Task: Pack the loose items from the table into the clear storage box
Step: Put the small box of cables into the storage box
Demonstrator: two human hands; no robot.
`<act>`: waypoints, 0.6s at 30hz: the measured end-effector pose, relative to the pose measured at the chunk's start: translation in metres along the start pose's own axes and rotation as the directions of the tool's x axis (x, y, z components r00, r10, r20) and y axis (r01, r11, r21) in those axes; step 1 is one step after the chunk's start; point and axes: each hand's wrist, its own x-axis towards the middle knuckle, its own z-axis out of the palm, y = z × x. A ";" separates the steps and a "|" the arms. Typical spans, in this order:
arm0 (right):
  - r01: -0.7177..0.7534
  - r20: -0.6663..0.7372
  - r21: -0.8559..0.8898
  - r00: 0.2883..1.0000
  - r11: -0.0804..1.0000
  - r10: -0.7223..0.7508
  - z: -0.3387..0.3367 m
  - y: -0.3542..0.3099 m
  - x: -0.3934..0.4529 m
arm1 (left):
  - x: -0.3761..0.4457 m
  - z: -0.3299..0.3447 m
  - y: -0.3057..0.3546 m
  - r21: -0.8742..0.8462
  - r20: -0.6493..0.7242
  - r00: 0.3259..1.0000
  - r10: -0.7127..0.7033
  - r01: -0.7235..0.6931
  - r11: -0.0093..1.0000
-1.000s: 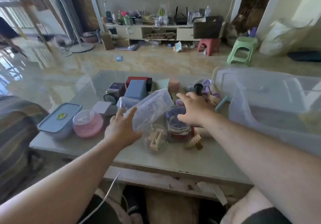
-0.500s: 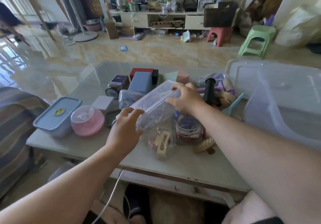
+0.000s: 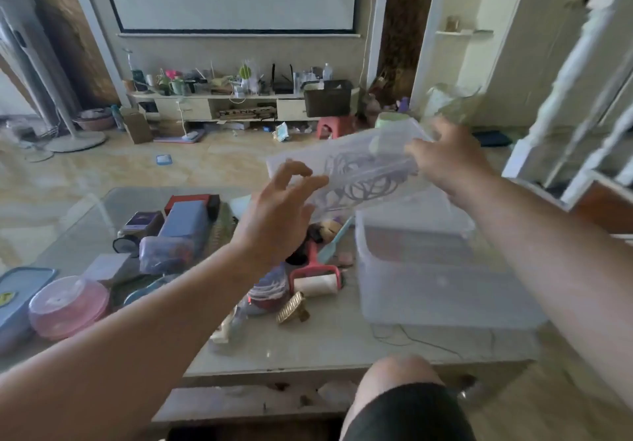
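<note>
Above the storage box point(image 3: 442, 283), a cable-filled case point(image 3: 356, 170).

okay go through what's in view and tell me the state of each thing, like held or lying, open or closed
small clear case: lifted off the table, tilted, held at both ends, dark cables inside.
left hand: fingers spread, touching the case's near end.
right hand: gripping the case's far end.
clear storage box: on the table, open, no lid on.
pink round container: on the table, lid on.
lint roller: lying on its side.
gold hair clip: lying on the table.
</note>
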 end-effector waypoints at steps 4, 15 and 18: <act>-0.158 -0.020 -0.052 0.987 0.986 0.157 -0.052 0.077 -0.001 | 0.045 0.066 0.045 -0.062 0.191 0.976 0.103 -0.093 0.994; -0.149 0.412 -0.483 0.831 0.863 0.374 -0.049 0.199 0.028 | 0.071 0.189 0.083 0.145 0.845 0.526 -0.091 -0.061 0.988; 0.129 0.613 -0.655 0.667 0.744 0.424 -0.019 0.210 0.040 | 0.060 0.206 0.076 0.223 0.909 0.389 -0.150 -0.151 0.963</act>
